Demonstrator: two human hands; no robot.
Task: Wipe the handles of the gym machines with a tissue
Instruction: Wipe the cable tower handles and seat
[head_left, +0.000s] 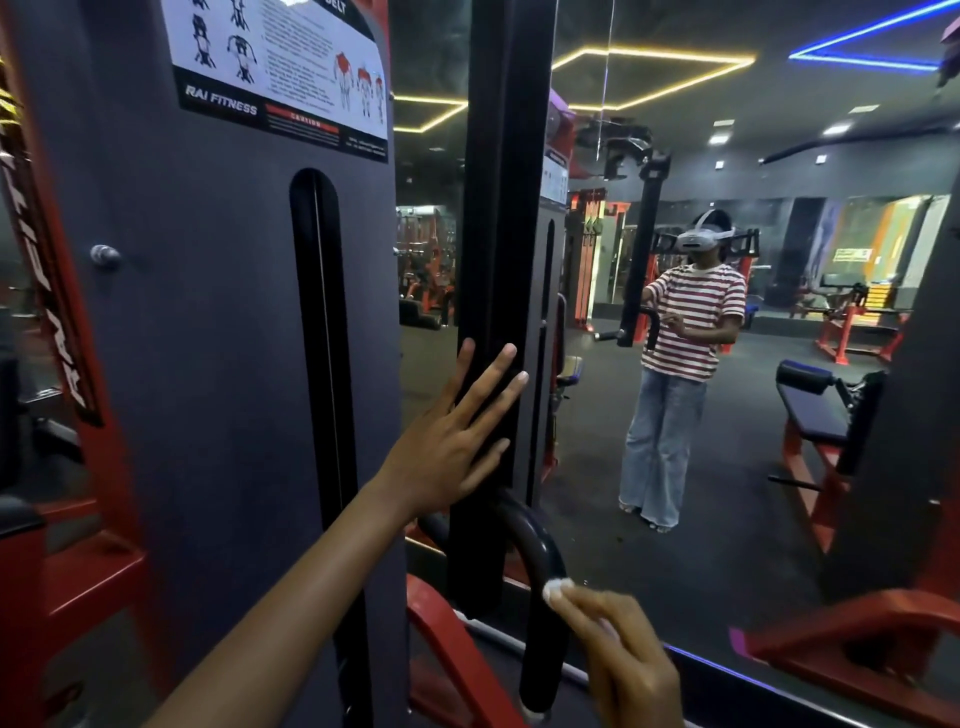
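Observation:
A black curved handle (540, 561) hangs from a black upright post (493, 260) of the gym machine, low in the middle of the view. My right hand (618, 660) pinches a small white tissue (555, 590) at its fingertips and presses it against the outer side of the handle's curve. My left hand (457, 436) lies flat with straight, spread fingers on the black post just above the handle.
The grey weight-stack cover (208, 338) with a RAI FITNESS instruction label stands at left, with red frame bars (452, 649) below. A large wall mirror (727, 415) fills the right side and reflects a person in a striped shirt, benches and other machines.

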